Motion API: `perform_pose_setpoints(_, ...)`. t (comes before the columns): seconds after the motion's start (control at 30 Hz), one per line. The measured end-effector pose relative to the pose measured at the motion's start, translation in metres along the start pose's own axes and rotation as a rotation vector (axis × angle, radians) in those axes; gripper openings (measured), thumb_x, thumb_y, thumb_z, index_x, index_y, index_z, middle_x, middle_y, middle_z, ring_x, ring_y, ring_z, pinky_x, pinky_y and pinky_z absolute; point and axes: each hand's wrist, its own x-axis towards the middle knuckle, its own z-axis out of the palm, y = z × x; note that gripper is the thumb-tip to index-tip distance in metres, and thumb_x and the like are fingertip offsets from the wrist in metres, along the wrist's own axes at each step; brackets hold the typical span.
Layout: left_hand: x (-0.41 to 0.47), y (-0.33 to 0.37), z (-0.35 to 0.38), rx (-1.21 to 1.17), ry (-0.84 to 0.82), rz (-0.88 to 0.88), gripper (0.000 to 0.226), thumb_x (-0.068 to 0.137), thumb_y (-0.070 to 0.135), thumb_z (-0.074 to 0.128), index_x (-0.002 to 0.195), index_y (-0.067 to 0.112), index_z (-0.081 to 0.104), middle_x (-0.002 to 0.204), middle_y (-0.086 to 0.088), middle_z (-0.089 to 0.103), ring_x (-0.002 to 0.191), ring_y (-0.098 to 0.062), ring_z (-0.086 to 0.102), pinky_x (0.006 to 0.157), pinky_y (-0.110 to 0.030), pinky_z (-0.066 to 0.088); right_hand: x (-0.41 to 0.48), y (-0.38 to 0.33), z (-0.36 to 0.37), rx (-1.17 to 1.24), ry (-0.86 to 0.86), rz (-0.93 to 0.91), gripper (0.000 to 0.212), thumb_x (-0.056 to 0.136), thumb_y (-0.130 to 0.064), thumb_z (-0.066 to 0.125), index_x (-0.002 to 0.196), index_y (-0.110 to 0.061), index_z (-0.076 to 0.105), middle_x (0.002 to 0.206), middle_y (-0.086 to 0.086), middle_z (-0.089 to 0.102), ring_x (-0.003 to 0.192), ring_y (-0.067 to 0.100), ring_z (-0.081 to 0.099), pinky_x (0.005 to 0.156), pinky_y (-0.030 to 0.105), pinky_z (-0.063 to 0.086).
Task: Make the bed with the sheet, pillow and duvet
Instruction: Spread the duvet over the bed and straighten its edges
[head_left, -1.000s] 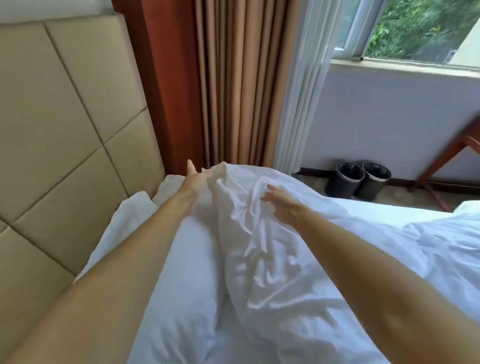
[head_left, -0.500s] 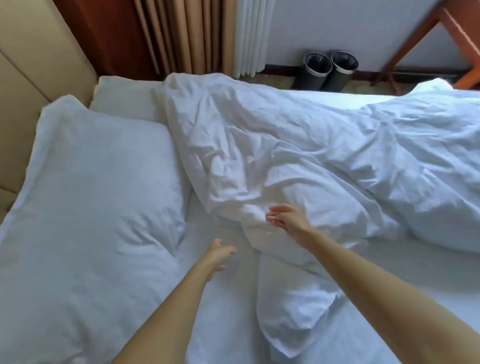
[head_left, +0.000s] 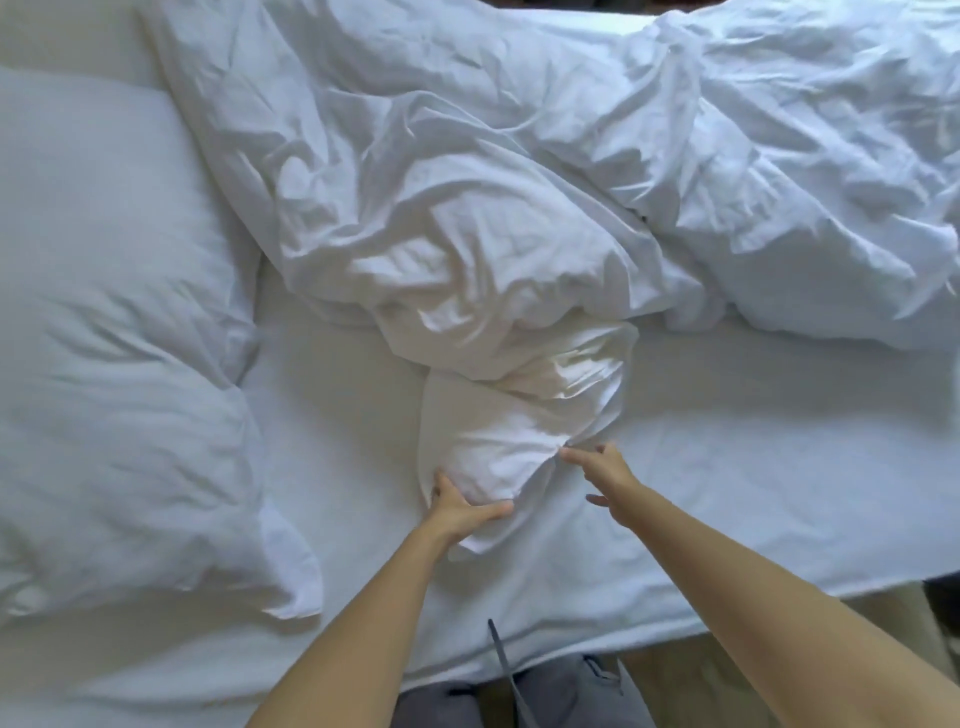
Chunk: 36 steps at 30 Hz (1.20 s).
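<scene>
A crumpled white duvet lies bunched across the far half of the bed, with one corner hanging down toward me. My left hand grips that corner, thumb laid over the fabric and fingers tucked into its left fold. Just to the right, my right hand reaches the corner's right edge with straight fingers; the fingertip touches the fabric and the thumb is held apart. A large white pillow fills the left side. The white sheet lies flat on the mattress under everything.
The bed's near edge runs along the bottom, with beige floor below it. My grey trousers stand against the edge. A dark object shows at the right border.
My view has dropped from the headboard and window to the bed just below me. Both hands came back toward me; the left took hold of the duvet corner, the right moved to its edge.
</scene>
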Motion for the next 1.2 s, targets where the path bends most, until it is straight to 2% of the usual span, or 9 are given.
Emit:
perform_pose_setpoints(0.2, 0.001, 0.030, 0.054, -0.424, 0.309, 0.081, 0.034, 0.082, 0.003, 0.062, 0.115, -0.005, 0.056, 0.096, -0.011, 0.059, 0.078, -0.022, 0.058, 0.055, -0.019, 0.047, 0.011, -0.005, -0.007, 0.097, -0.274, -0.156, 0.031, 0.095, -0.022, 0.047, 0.125, -0.027, 0.054, 0.101, -0.003, 0.060, 0.093, 0.015, 0.056, 0.092, 0.034, 0.042)
perform_pose_setpoints(0.3, -0.022, 0.059, 0.044, -0.460, 0.414, 0.183, 0.021, 0.082, -0.003, 0.051, 0.101, -0.002, 0.057, 0.087, -0.011, 0.055, 0.077, -0.020, 0.054, 0.064, -0.028, 0.041, 0.005, -0.010, -0.016, 0.287, -0.235, -0.215, 0.033, 0.091, -0.009, 0.043, 0.117, -0.022, 0.058, 0.094, 0.002, 0.064, 0.082, 0.014, 0.059, 0.084, 0.030, 0.044)
perform_pose_setpoints(0.43, -0.084, 0.087, 0.010, -0.595, 0.545, 0.371, 0.031, 0.075, -0.015, 0.038, 0.092, 0.004, 0.054, 0.079, -0.005, 0.053, 0.069, -0.020, 0.051, 0.058, -0.024, 0.043, -0.013, -0.010, -0.025, -0.130, 0.045, -0.562, 0.068, 0.082, 0.005, 0.048, 0.143, -0.019, 0.029, 0.132, 0.009, 0.038, 0.111, 0.022, 0.045, 0.081, 0.025, 0.045)
perform_pose_setpoints(0.53, -0.134, 0.089, 0.000, -0.610, 0.533, 0.470, 0.023, 0.066, -0.014, 0.037, 0.069, 0.002, 0.054, 0.061, 0.001, 0.048, 0.054, -0.015, 0.045, 0.043, -0.015, 0.034, -0.045, -0.019, -0.019, -0.266, 0.081, -0.810, 0.096, 0.079, -0.022, 0.063, 0.151, -0.019, 0.000, 0.156, 0.009, 0.005, 0.143, 0.025, 0.012, 0.114, 0.038, 0.022)
perform_pose_setpoints(0.63, -0.174, 0.085, 0.003, -0.571, 0.491, 0.514, 0.034, 0.067, -0.018, 0.033, 0.048, 0.010, 0.032, 0.033, 0.013, 0.030, 0.030, -0.004, 0.027, 0.035, -0.007, 0.020, -0.082, -0.037, -0.010, 0.049, 0.151, -0.814, 0.067, 0.088, -0.053, 0.032, 0.149, -0.031, 0.014, 0.158, 0.003, 0.008, 0.146, 0.022, 0.008, 0.118, 0.044, 0.014)
perform_pose_setpoints(0.8, -0.212, 0.072, 0.001, -0.488, 0.448, 0.482, 0.036, 0.069, -0.016, 0.030, 0.048, 0.013, 0.029, 0.042, 0.004, 0.031, 0.039, -0.011, 0.027, 0.037, -0.012, 0.017, -0.110, -0.066, -0.031, 0.026, 0.255, -0.871, 0.026, 0.089, -0.005, 0.043, 0.104, -0.006, 0.064, 0.101, 0.015, 0.064, 0.093, 0.023, 0.054, 0.074, 0.019, 0.038)
perform_pose_setpoints(0.97, -0.222, 0.029, 0.024, -0.344, 0.216, 0.304, 0.036, 0.089, -0.007, 0.026, 0.061, 0.007, 0.045, 0.027, 0.006, 0.043, 0.021, -0.007, 0.042, 0.029, -0.010, 0.034, -0.163, -0.089, -0.029, 0.021, 0.158, -0.963, 0.032, 0.067, 0.015, 0.041, 0.048, -0.010, 0.048, 0.056, 0.007, 0.046, 0.062, 0.018, 0.045, 0.052, 0.019, 0.032)
perform_pose_setpoints(1.07, -0.208, 0.000, 0.047, -0.378, 0.098, 0.210, 0.031, 0.089, -0.003, 0.028, 0.076, 0.008, 0.055, 0.035, 0.003, 0.053, 0.030, -0.010, 0.052, 0.040, -0.020, 0.047, -0.154, -0.073, -0.012, 0.167, 0.155, -0.819, 0.017, 0.078, 0.001, 0.050, 0.090, -0.004, 0.061, 0.091, 0.009, 0.060, 0.089, 0.022, 0.056, 0.080, 0.020, 0.044)
perform_pose_setpoints(1.2, -0.189, -0.019, 0.060, -0.271, 0.090, 0.166, 0.032, 0.078, -0.006, 0.032, 0.089, 0.004, 0.060, 0.064, -0.008, 0.063, 0.058, -0.023, 0.062, 0.062, -0.037, 0.056, -0.133, -0.031, -0.014, 0.066, 0.282, -0.348, 0.099, 0.079, -0.043, 0.069, 0.146, -0.001, 0.009, 0.152, 0.022, 0.013, 0.143, 0.033, 0.011, 0.114, 0.045, 0.016)
